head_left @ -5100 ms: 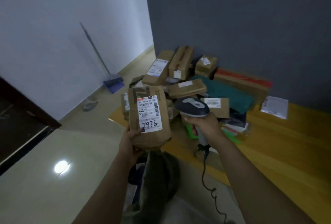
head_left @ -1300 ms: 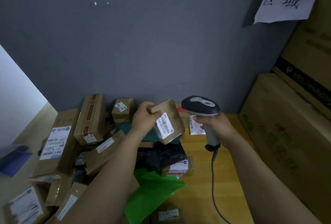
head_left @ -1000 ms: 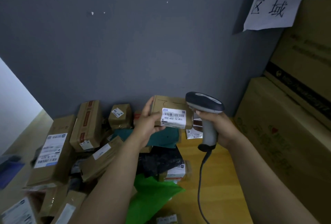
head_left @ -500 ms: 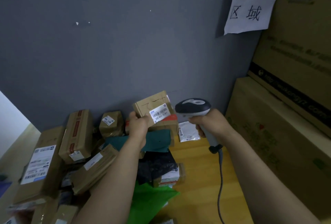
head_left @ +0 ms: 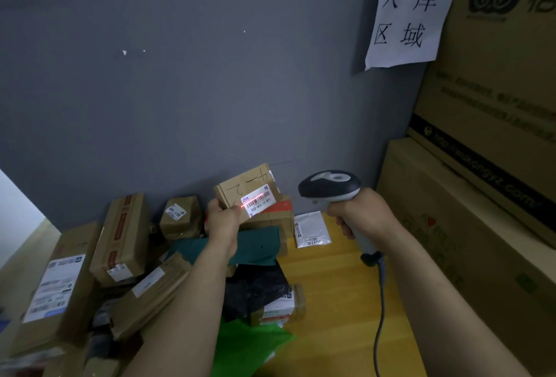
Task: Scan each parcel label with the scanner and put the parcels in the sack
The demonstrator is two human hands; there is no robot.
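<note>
red beam now crosses the label — left hand gripping parcel, right hand gripping scanner

The room was dim and flat-lit, with a bluish cast on the grey wall behind the scanner. Just left of the scanner a red scan line glowed across the label of the parcel — the brightest spot. The cartons right of the scanner bowed with wide-angle distortion — the pile below and left of it looked soft and smeared.
</note>
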